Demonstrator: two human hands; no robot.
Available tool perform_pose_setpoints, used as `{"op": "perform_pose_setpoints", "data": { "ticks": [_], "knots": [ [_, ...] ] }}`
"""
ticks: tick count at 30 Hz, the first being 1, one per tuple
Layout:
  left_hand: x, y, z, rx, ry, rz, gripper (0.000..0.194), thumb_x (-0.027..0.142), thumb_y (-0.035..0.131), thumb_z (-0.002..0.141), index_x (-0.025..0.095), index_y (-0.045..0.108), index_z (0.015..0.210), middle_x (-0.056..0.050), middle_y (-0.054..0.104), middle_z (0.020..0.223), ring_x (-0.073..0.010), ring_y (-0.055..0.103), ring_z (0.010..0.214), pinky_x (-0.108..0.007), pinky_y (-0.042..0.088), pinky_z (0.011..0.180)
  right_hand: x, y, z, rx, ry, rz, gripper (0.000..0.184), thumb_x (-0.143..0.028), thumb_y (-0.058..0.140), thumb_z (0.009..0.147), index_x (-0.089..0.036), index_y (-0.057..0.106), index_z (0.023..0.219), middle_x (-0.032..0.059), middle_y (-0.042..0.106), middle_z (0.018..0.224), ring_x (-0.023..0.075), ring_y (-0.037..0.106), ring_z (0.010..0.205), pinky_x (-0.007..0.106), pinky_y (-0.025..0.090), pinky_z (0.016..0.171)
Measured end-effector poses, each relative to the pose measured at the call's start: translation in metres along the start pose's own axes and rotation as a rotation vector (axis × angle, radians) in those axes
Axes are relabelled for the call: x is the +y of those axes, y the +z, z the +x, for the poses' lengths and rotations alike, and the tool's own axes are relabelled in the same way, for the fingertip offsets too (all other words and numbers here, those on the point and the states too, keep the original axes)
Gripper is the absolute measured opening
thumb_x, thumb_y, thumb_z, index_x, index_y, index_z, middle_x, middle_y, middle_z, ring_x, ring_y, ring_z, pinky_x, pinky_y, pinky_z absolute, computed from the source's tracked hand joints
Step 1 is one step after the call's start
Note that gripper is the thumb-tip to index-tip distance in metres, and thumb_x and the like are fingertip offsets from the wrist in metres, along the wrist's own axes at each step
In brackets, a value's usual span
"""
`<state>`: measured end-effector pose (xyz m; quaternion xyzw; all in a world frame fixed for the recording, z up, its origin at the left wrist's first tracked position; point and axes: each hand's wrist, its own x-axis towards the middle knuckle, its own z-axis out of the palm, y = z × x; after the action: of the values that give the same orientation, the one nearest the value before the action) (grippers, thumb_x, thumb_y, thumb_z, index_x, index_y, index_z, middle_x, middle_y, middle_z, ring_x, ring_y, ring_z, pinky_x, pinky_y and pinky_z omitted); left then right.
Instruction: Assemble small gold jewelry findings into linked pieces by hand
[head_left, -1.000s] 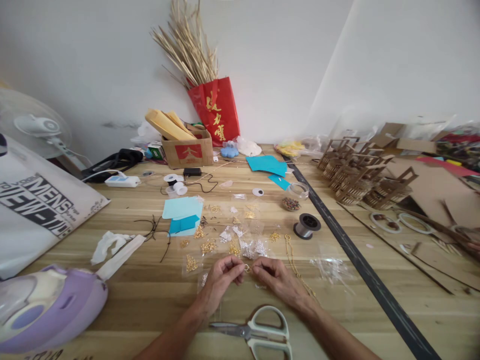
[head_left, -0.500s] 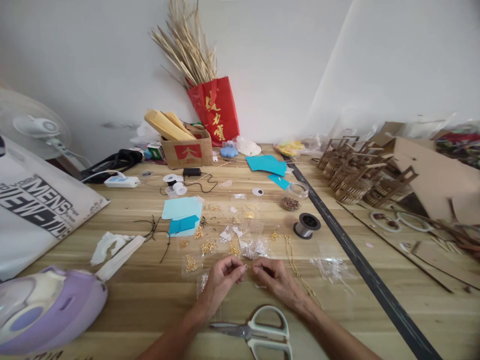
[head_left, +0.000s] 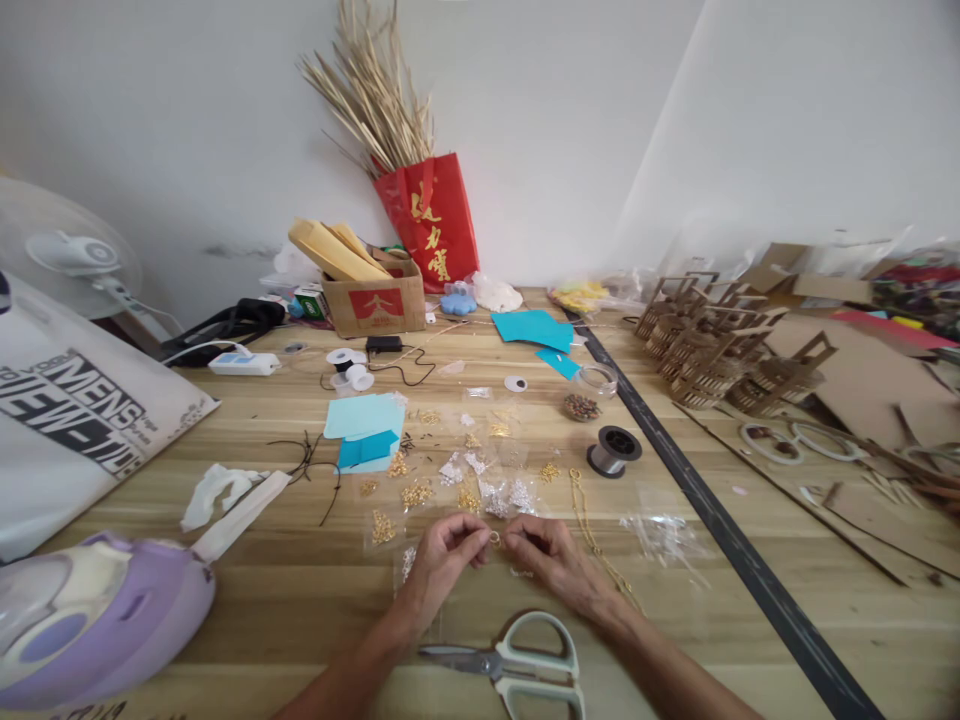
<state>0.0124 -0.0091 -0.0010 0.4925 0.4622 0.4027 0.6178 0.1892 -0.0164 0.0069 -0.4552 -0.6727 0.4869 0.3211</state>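
My left hand [head_left: 448,556] pinches a small gold-coloured ring [head_left: 494,538] between thumb and forefinger. Facing it, my right hand [head_left: 553,560] is closed in a pinch at the ring's right side; whatever its fingertips hold is too small to make out. Scissors [head_left: 496,664] with pale handles lie below my hands, blades pointing left. Just beyond my fingers are small clear bags with silvery pieces [head_left: 517,494] and gold-coloured pieces [head_left: 417,493]. A gold chain [head_left: 587,525] lies to the right of my right hand.
A spool of thin wire [head_left: 613,452] stands at the right, before a dark strip [head_left: 697,500] across the table. Blue sheets [head_left: 367,447] lie left of the bags. A purple-and-white appliance [head_left: 112,620] fills the lower left. Wooden lantern-like frames [head_left: 720,345] crowd the right.
The ring between my fingertips shows rounder and more plainly now. Both hands have barely moved. At the far right, a raised cardboard piece has dropped lower, uncovering a red sheet.
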Motion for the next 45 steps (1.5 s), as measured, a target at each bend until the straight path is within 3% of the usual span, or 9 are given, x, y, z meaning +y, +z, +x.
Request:
{"op": "perform_pose_setpoints", "data": {
  "ticks": [8,15,24,30,38,45],
  "knots": [
    [0.0018,0.0007,-0.0021,-0.035,-0.026,-0.006,0.024,0.037,0.07,0.066,0.013,0.065,0.07,0.0,0.059,0.059,-0.0129,0.051,0.057,-0.024,0.041,0.058,0.0028,0.0001,-0.0003,0.0,0.002,-0.011,0.034,-0.041,0.049,0.088,-0.015,0.057,0.069,-0.0035,0.043,0.058,0.0104,0.037,0.056,0.022,0.027,0.051],
    [-0.0007,0.0011,0.0,-0.042,-0.029,0.013,0.022,0.035,0.071,0.064,0.014,0.062,0.062,0.002,0.055,0.054,-0.0115,0.048,0.053,-0.023,0.038,0.054,0.0042,0.0022,-0.0008,-0.007,-0.032,-0.034,0.037,-0.044,0.048,0.088,-0.015,0.057,0.067,-0.003,0.042,0.059,0.0109,0.036,0.057,0.023,0.027,0.052],
    [0.0007,0.0012,-0.0007,-0.042,-0.008,-0.001,0.024,0.038,0.07,0.066,0.015,0.062,0.064,0.0,0.058,0.056,-0.0131,0.051,0.056,-0.024,0.04,0.056,-0.0008,-0.0019,0.0003,-0.079,0.013,0.111,0.04,-0.05,0.049,0.087,-0.014,0.064,0.077,-0.0041,0.041,0.058,0.0095,0.033,0.054,0.022,0.026,0.05],
    [0.0012,0.0006,-0.0002,-0.007,-0.012,0.017,0.021,0.034,0.069,0.066,0.015,0.061,0.061,0.0,0.059,0.057,-0.0141,0.053,0.057,-0.025,0.042,0.059,0.0012,-0.0018,0.0013,-0.064,0.055,0.131,0.044,-0.052,0.048,0.086,-0.015,0.056,0.064,-0.0047,0.037,0.055,0.0088,0.032,0.052,0.022,0.024,0.048],
    [-0.0019,0.001,0.0005,-0.02,-0.017,0.021,0.021,0.033,0.07,0.064,0.015,0.062,0.059,0.0,0.058,0.055,-0.0135,0.052,0.056,-0.024,0.04,0.057,-0.0049,-0.001,0.0011,-0.038,0.034,0.12,0.037,-0.05,0.057,0.08,-0.015,0.062,0.071,-0.0028,0.047,0.059,0.0109,0.039,0.056,0.023,0.029,0.052],
    [-0.0003,0.0024,-0.0008,-0.032,-0.033,0.002,0.019,0.032,0.07,0.064,0.014,0.063,0.061,0.001,0.059,0.054,-0.0131,0.052,0.055,-0.024,0.04,0.056,0.0004,0.0003,0.0019,-0.043,0.066,0.161,0.035,-0.049,0.058,0.079,-0.015,0.058,0.069,-0.0041,0.043,0.056,0.0092,0.034,0.052,0.022,0.025,0.049]
  ]
}}
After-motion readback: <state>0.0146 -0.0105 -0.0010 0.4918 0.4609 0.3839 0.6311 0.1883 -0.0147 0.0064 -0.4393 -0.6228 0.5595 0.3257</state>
